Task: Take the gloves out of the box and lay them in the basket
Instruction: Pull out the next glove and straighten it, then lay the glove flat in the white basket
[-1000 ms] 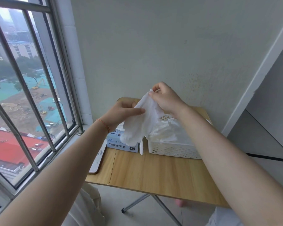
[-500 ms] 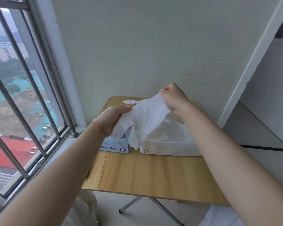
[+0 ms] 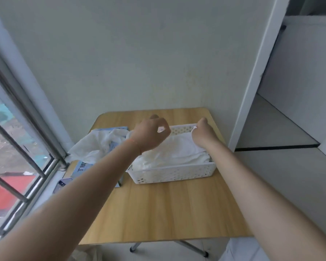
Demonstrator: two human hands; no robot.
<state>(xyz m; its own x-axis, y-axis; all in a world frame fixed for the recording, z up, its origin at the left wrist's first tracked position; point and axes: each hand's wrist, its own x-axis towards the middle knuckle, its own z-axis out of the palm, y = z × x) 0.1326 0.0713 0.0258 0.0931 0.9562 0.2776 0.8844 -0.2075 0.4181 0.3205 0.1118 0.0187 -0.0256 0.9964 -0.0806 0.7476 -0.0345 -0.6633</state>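
A white perforated basket [image 3: 177,175] stands on the wooden table [image 3: 167,210] and holds a pile of white gloves. Both hands hover over its far half. My left hand [image 3: 151,133] pinches one end of a white glove [image 3: 179,146], and my right hand [image 3: 203,132] pinches the other end by the far rim. The glove lies stretched across the pile. The blue glove box [image 3: 119,129] lies left of the basket, partly behind my left forearm. Another white glove [image 3: 94,145] spills out of its top.
A barred window [image 3: 17,147] and its sill run along the left. A small dark flat object [image 3: 61,184] lies at the table's left edge. The wall stands right behind the table; a white door frame [image 3: 256,81] rises at the right. Folding legs show below.
Both hands have come down from chest height with the glove, and it now lies over the pile in the basket. The view has tilted downward and right.
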